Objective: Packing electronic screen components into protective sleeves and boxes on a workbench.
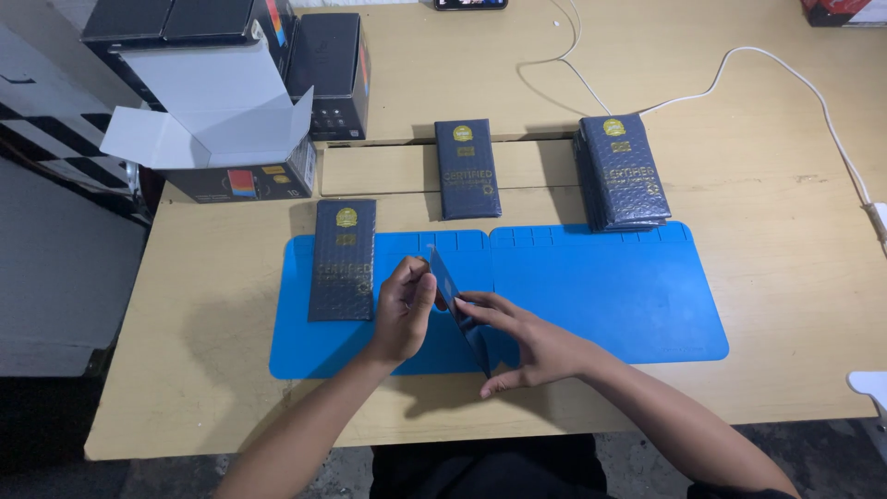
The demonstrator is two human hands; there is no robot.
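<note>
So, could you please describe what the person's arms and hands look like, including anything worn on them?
Both forearms are bare from the bottom edge of the picture, with no sleeves showing. The left hand and right hand wear no gloves, and no watch, ring or bracelet is visible.

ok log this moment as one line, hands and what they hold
left hand: grips pouch top | right hand: steadies dark pouch on edge | blue mat: underneath | pouch stack: far right
</note>
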